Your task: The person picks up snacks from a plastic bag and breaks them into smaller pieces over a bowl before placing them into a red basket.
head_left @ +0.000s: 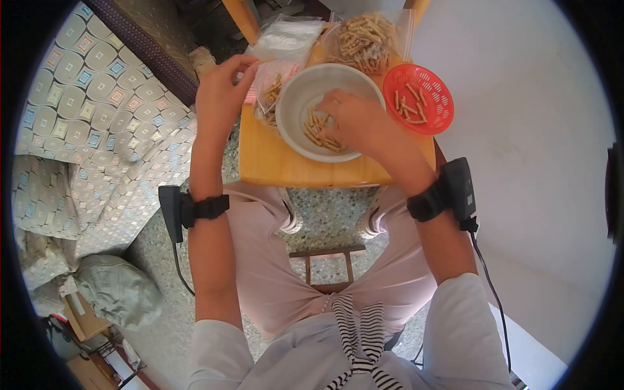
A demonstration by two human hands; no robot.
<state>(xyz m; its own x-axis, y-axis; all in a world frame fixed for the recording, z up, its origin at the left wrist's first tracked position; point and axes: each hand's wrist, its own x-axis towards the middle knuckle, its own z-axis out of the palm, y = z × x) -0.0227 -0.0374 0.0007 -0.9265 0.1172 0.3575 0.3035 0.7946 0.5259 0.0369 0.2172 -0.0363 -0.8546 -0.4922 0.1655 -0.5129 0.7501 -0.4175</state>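
My right hand [351, 117] reaches into a large pale bowl [283, 107]. Its fingers are curled together beside short brown sticks [316, 133] on the bowl's bottom; what they hold, if anything, is hidden. To the left of the bowl, my left hand [224, 88] is raised at the stool's edge, thumb and forefinger apart. Close to it lie a pink-and-white striped packet [283, 67] and a clear bag of similar sticks [266, 107], partly hidden by the bowl. I cannot see whether the left fingertips touch the packet.
A red perforated basket [443, 97] with several sticks sits right of the bowl. Behind stand a full clear bag [364, 39] and flat plastic bags [286, 39]. All rest on a yellow wooden seat [292, 172]. A white wall [520, 130] is at right, patterned fabric [110, 130] at left.
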